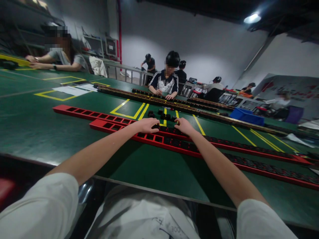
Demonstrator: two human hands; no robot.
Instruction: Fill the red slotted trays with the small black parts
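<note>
The small black parts [163, 116] I am working with sit in a loose cluster on the green table [32, 126], just beyond the far edge of the near red tray [109, 126], and they lie straight ahead of both my hands, slightly closer to the right one. My left hand [147, 125] rests palm down over the tray with the fingers curled forward at its far edge; I cannot tell whether a part is pinched under them. My right hand [183, 125] is likewise palm down, its fingertips touching the nearest of the black parts, and whether it has closed on one is hidden from me. The tray's long axis runs from my left to my right, sloping down toward the right, so the parts are reached across its width, not along it. To the left of my hands its pockets look empty; to the right they are filled with dark pieces. A second red tray [74, 111] lies just behind it, parallel. Farther off, a person [165, 81] across the table works at a dark strip [139, 95] of similar pieces, another person [58, 54] leans on the table at far left, and a blue bin [246, 117] stands to the right.
</note>
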